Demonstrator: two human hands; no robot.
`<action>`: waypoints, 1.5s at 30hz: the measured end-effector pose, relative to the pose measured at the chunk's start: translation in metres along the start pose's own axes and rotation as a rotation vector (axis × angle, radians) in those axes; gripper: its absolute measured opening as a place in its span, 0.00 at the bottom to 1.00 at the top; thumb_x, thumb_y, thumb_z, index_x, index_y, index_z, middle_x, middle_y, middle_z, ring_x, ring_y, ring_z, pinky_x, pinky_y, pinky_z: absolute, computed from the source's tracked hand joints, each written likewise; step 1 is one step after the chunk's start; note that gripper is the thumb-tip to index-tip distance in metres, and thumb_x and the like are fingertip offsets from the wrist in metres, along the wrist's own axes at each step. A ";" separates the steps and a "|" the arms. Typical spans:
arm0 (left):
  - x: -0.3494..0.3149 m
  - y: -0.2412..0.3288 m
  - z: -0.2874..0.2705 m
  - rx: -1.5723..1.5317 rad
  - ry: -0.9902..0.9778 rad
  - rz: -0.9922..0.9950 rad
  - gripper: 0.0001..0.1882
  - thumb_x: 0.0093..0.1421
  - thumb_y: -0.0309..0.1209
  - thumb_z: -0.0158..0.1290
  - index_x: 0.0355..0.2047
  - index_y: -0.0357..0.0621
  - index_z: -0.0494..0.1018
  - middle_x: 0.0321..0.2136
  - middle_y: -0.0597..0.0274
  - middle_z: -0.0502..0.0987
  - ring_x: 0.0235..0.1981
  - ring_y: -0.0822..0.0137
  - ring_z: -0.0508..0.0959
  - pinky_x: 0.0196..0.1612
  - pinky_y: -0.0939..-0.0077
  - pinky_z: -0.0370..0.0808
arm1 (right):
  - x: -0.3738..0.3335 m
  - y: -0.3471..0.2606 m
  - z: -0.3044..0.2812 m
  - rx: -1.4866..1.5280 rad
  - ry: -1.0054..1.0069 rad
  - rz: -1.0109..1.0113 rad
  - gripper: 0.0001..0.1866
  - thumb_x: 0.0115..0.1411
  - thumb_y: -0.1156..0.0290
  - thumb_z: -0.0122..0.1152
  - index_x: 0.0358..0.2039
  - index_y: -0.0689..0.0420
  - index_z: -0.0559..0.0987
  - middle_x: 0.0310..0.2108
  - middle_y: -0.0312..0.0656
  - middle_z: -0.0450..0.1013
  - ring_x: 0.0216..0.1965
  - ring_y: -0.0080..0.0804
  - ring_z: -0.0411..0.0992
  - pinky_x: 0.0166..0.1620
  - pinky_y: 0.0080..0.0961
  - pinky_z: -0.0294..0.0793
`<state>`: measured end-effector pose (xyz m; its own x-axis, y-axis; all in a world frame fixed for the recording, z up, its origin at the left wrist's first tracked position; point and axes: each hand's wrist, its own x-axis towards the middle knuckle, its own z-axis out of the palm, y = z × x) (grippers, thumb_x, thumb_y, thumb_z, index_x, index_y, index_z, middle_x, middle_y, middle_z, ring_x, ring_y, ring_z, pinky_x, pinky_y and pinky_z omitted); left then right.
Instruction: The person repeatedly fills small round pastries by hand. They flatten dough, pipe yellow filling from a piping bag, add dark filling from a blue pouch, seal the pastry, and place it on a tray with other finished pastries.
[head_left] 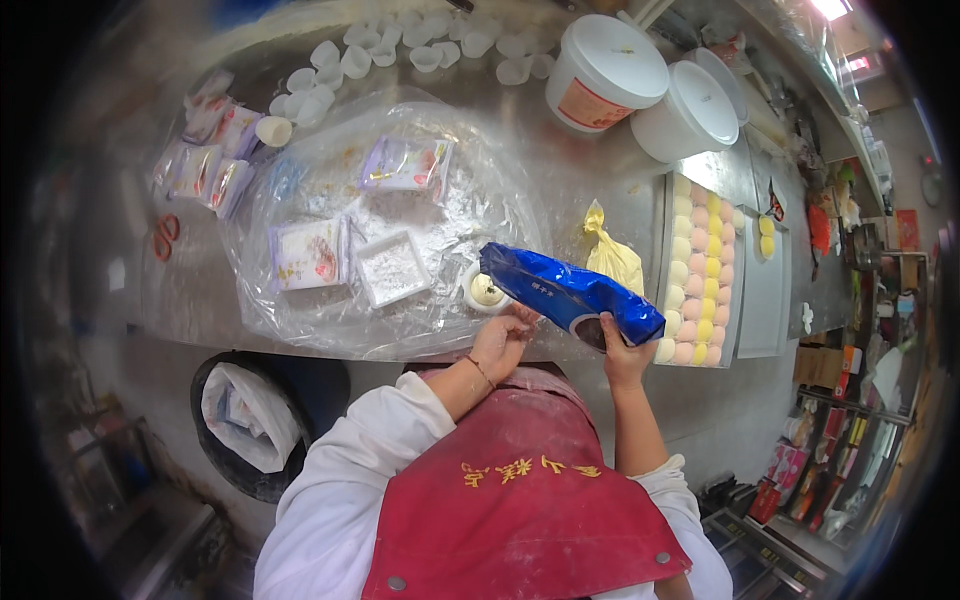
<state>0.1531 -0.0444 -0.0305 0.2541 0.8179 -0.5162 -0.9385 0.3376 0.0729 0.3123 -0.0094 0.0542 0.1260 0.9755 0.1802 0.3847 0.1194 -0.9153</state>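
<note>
My right hand [622,352] is closed round the right end of a shiny blue plastic bag [575,292], which lies slantwise over the work surface. Its left end hangs over a small white cup [470,292] with a pale round lump and dark specks in it. Just below the cup is my left hand [502,342], its fingers drawn together under the bag's edge. Whatever they pinch is hidden. A square white dish [372,292] dusted with white powder stands left of the cup on a clear plastic sheet [262,215].
Purple-and-white packets [308,255] lie on the sheet; more are piled at left near red scissors [166,237]. White cups [355,62] and lidded buckets [612,68] stand behind. A yellow knotted bag [612,250] and a tray of coloured balls [700,270] sit right. A lined bin [225,400] stands below.
</note>
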 end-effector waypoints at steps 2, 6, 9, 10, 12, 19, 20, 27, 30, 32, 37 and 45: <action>0.000 0.000 -0.001 -0.035 0.073 -0.035 0.19 0.41 0.14 0.38 0.37 0.36 0.64 0.39 0.58 0.67 0.43 0.64 0.65 0.49 0.72 0.60 | 0.001 0.001 -0.001 -0.014 0.001 0.013 0.20 0.41 0.72 0.66 0.34 0.65 0.70 0.29 0.40 0.70 0.31 0.24 0.67 0.37 0.19 0.66; 0.000 0.001 -0.002 -0.001 0.075 -0.015 0.19 0.41 0.14 0.38 0.37 0.35 0.64 0.40 0.58 0.66 0.42 0.63 0.66 0.49 0.72 0.61 | 0.004 0.003 -0.003 -0.061 -0.067 0.042 0.21 0.40 0.71 0.66 0.34 0.65 0.70 0.29 0.40 0.70 0.30 0.24 0.67 0.36 0.19 0.67; 0.001 0.001 -0.001 -0.048 0.102 -0.050 0.19 0.41 0.14 0.38 0.36 0.35 0.64 0.39 0.58 0.67 0.41 0.62 0.67 0.48 0.73 0.62 | 0.004 0.004 -0.003 -0.040 -0.050 0.033 0.20 0.41 0.71 0.66 0.34 0.65 0.70 0.28 0.41 0.70 0.28 0.24 0.67 0.35 0.19 0.67; 0.001 0.001 -0.001 -0.051 0.089 -0.041 0.19 0.40 0.14 0.38 0.36 0.35 0.64 0.39 0.58 0.67 0.42 0.62 0.66 0.48 0.73 0.61 | 0.004 0.004 -0.003 0.008 -0.008 0.022 0.20 0.41 0.71 0.66 0.34 0.65 0.70 0.27 0.41 0.70 0.28 0.24 0.67 0.35 0.19 0.67; 0.002 0.001 -0.001 -0.039 0.106 -0.055 0.20 0.40 0.14 0.38 0.37 0.35 0.63 0.39 0.57 0.66 0.44 0.63 0.65 0.49 0.74 0.61 | 0.004 0.004 -0.003 0.016 0.010 0.033 0.20 0.41 0.71 0.66 0.34 0.65 0.70 0.27 0.41 0.70 0.28 0.24 0.67 0.35 0.19 0.67; 0.005 -0.001 -0.006 -0.053 0.018 -0.065 0.21 0.39 0.14 0.39 0.39 0.33 0.63 0.41 0.56 0.66 0.45 0.62 0.64 0.50 0.75 0.59 | 0.008 0.003 -0.004 -0.041 -0.042 0.017 0.19 0.41 0.73 0.65 0.34 0.66 0.70 0.28 0.41 0.71 0.29 0.24 0.67 0.35 0.19 0.67; 0.004 -0.002 -0.007 -0.075 0.014 -0.034 0.21 0.39 0.14 0.39 0.39 0.32 0.62 0.42 0.55 0.66 0.46 0.62 0.64 0.51 0.74 0.59 | 0.007 0.002 -0.004 -0.001 -0.013 -0.004 0.19 0.41 0.72 0.65 0.34 0.66 0.70 0.28 0.41 0.71 0.29 0.24 0.67 0.35 0.19 0.67; 0.005 -0.001 -0.005 -0.134 0.108 -0.038 0.18 0.39 0.14 0.40 0.35 0.34 0.64 0.38 0.57 0.68 0.43 0.63 0.66 0.48 0.74 0.62 | 0.008 -0.004 -0.005 0.036 -0.029 0.034 0.17 0.41 0.73 0.65 0.32 0.66 0.71 0.28 0.40 0.71 0.29 0.23 0.68 0.35 0.19 0.67; 0.001 0.000 -0.004 -0.058 0.075 -0.036 0.14 0.40 0.14 0.40 0.30 0.37 0.64 0.36 0.58 0.68 0.42 0.63 0.67 0.48 0.74 0.63 | 0.009 -0.005 -0.005 0.001 0.018 -0.006 0.15 0.41 0.73 0.65 0.30 0.66 0.73 0.26 0.39 0.71 0.27 0.23 0.68 0.34 0.19 0.67; 0.000 0.000 -0.003 -0.011 0.096 -0.012 0.16 0.39 0.14 0.40 0.33 0.36 0.64 0.37 0.57 0.68 0.42 0.63 0.66 0.49 0.73 0.62 | 0.007 -0.005 -0.005 0.033 -0.004 0.035 0.15 0.42 0.73 0.65 0.30 0.65 0.72 0.27 0.40 0.71 0.28 0.23 0.68 0.35 0.19 0.67; 0.003 0.001 -0.002 -0.054 0.071 -0.055 0.19 0.40 0.14 0.39 0.36 0.35 0.64 0.38 0.57 0.68 0.43 0.62 0.65 0.49 0.75 0.60 | 0.009 -0.001 -0.005 -0.003 0.012 -0.020 0.14 0.42 0.73 0.64 0.29 0.65 0.73 0.26 0.38 0.71 0.27 0.23 0.67 0.33 0.19 0.67; 0.006 0.002 -0.006 -0.030 0.043 -0.086 0.22 0.40 0.15 0.39 0.40 0.36 0.63 0.40 0.58 0.66 0.45 0.63 0.64 0.44 0.78 0.61 | 0.011 0.000 -0.006 0.037 -0.007 0.026 0.14 0.43 0.74 0.64 0.30 0.64 0.72 0.27 0.38 0.71 0.27 0.22 0.67 0.34 0.18 0.67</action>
<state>0.1518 -0.0418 -0.0390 0.3244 0.7657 -0.5554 -0.9204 0.3910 0.0015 0.3186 0.0003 0.0586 0.1296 0.9796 0.1538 0.3475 0.1004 -0.9323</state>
